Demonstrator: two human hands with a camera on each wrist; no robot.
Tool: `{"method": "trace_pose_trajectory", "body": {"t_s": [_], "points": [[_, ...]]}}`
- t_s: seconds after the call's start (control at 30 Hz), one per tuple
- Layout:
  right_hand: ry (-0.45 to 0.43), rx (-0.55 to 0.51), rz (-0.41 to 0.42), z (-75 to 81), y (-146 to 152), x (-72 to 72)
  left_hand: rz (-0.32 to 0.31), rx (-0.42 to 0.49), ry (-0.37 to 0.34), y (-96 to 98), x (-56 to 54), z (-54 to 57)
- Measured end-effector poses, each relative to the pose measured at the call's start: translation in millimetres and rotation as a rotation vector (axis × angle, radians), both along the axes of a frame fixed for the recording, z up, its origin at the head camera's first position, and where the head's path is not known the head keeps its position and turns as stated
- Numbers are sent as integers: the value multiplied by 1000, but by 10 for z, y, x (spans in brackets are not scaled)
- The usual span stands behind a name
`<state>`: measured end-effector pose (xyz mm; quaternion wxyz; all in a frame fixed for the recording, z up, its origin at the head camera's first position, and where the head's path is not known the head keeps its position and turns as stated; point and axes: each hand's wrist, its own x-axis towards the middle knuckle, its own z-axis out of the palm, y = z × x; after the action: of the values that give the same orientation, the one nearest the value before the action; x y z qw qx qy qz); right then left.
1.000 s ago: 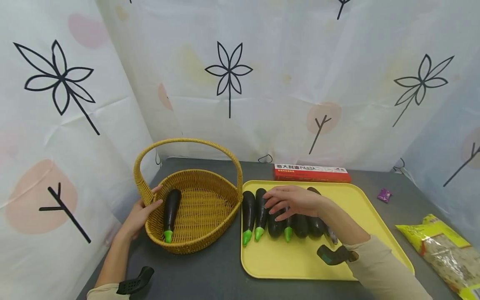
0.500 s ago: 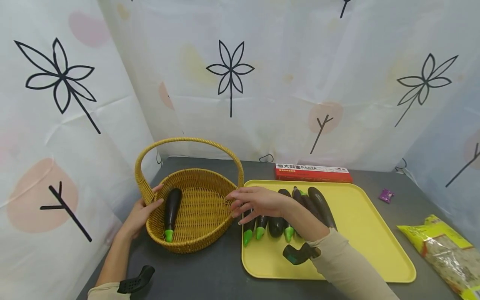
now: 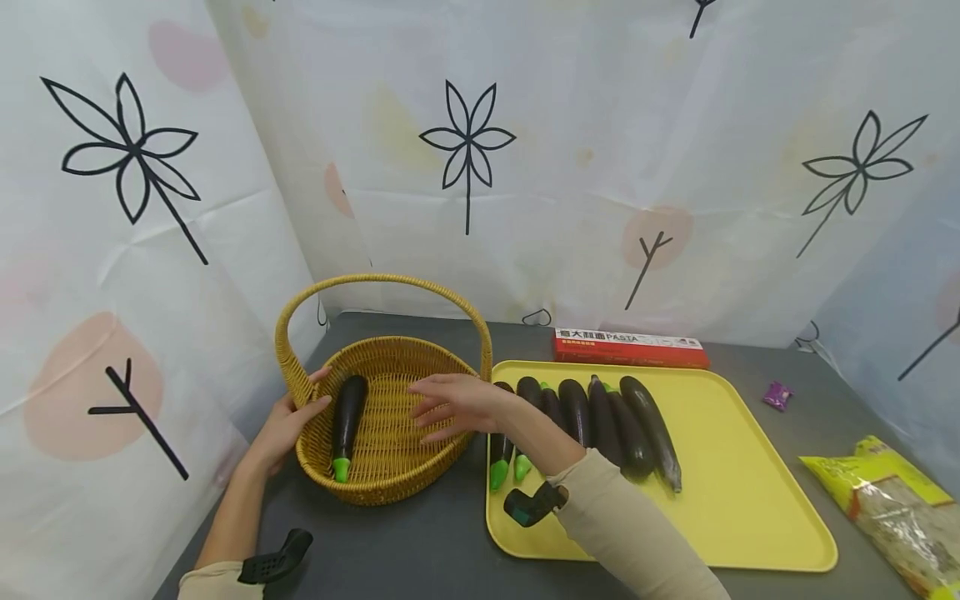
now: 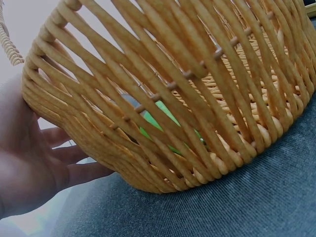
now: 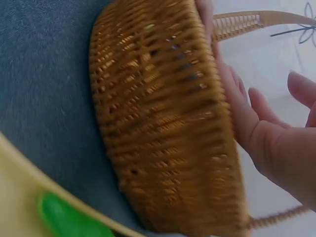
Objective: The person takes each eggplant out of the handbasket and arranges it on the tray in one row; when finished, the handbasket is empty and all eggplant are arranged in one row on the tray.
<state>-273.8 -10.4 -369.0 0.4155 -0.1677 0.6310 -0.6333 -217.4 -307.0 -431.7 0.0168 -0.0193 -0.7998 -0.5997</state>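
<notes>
A wicker basket (image 3: 397, 492) with a tall arched handle stands on the left of the table. One dark eggplant (image 3: 349, 417) with a green stem end lies inside it, along the left wall. My left hand (image 3: 281, 429) holds the basket's left side, the thumb on the rim; in the left wrist view its fingers lie against the outside of the weave. Over the basket's right rim hovers my right hand (image 3: 457, 404), fingers loose and holding nothing. Several eggplants (image 3: 573, 412) lie side by side on a yellow tray (image 3: 750, 500); my right forearm hides parts of some.
A red and white pasta box (image 3: 630, 347) lies behind the tray. To the right are a small purple packet (image 3: 777, 396) and a yellow plastic bag (image 3: 892, 508). White printed cloth (image 3: 570, 167) encloses the back and sides of the grey table (image 3: 420, 550).
My right hand has moved left from above the eggplants on the tray to the basket's right side. My left hand keeps its place on the basket.
</notes>
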Motion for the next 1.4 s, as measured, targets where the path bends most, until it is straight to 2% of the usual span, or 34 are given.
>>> {"method": "trace_pose_trajectory", "body": {"t_s": [0.3, 0.6, 0.8, 0.9, 1.13, 1.23, 1.4], "points": [[-25, 28, -109, -215, -351, -3, -9, 7, 0, 0, -10, 1], [-53, 39, -200, -259, -698, 77, -8, 8, -10, -13, 13, 18], [-134, 40, -271, -322, -847, 110, -10, 15, -11, -1, 16, 21], [-151, 37, -277, -340, -896, 106, -10, 22, -14, -3, 6, 22], [-103, 71, -241, -354, -1040, 118, -13, 51, -12, -12, -12, 8], [-133, 71, -229, -357, -1073, 129, -23, 50, -13, -12, -8, 1], [-228, 34, -262, -362, -1096, 145, -19, 21, -6, -7, -1, -5]]}}
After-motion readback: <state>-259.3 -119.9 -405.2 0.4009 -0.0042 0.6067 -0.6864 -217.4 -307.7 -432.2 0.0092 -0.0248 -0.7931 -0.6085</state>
